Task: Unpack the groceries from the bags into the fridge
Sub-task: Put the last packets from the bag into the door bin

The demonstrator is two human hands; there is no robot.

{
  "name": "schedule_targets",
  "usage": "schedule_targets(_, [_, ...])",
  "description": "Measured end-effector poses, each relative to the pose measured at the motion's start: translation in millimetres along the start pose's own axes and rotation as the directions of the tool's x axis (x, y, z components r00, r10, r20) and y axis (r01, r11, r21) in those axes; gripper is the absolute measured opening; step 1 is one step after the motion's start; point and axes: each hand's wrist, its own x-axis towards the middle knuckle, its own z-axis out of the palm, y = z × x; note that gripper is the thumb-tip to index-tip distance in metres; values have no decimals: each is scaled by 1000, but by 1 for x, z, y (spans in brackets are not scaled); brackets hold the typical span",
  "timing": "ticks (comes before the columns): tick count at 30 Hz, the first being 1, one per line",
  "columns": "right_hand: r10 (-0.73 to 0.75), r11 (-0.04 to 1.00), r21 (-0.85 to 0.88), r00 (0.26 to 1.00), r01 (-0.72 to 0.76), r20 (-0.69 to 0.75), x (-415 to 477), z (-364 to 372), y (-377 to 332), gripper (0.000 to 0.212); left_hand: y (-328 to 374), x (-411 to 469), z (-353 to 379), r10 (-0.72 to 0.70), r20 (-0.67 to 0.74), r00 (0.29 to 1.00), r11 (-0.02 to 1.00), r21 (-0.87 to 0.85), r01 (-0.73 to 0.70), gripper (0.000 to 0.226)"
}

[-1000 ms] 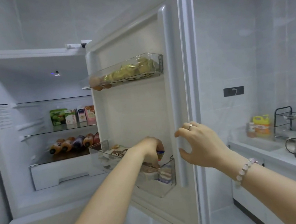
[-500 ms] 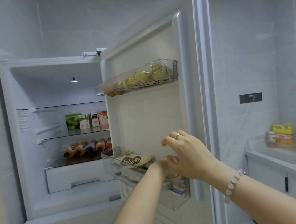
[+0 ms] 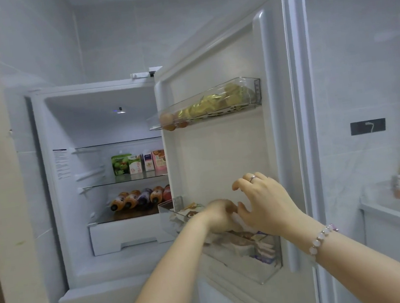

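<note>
The fridge stands open, its door swung wide. A second ago the right hand was out at the door's raised right edge, well apart from the other. Now it has come in beside the left hand, thumb just touching it, fingers loosely curled and holding nothing. The left hand has sunk deeper into the lower door bin. Its fingers are buried among the packets, so I cannot tell whether it grips anything. The small blue-capped item it held earlier is out of sight. The egg bin at the door's top is as before, as are the cartons on the middle shelf and the bottles lying below.
</note>
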Motion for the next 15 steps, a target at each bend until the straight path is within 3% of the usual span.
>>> schedule_targets(3, [33,999,-25,993,-30,117,2,5,-9,43,-40,-4,-3,-53,-188,981,999,-2,54,53])
schedule_targets(6, [93,996,0,980,-95,174,-7,12,-25,44,-87,-27,-12,-148,-469,871,963,134,236,57])
schedule_targets(8, [106,989,94,993,-110,45,-24,15,-29,37,-107,-52,-16,-127,-614,779,962,115,248,56])
schedule_targets(9, [126,984,138,984,-108,-125,-37,15,-28,36,-116,-65,-15,-115,-654,748,961,118,251,56])
schedule_targets(10, [165,977,182,932,-110,-323,-50,12,-24,39,-126,-77,-13,-108,-680,725,957,126,261,56])
schedule_targets(12, [339,932,296,801,-211,-494,-71,-3,-13,50,-142,-99,-7,-108,-701,705,948,141,285,56])
schedule_targets(13, [477,870,372,740,-323,-474,-80,-4,1,58,-148,-109,-3,-113,-707,698,948,134,289,56])
schedule_targets(15, [761,641,444,595,-626,-260,-96,20,42,81,-150,-127,5,-142,-718,681,954,84,288,56])
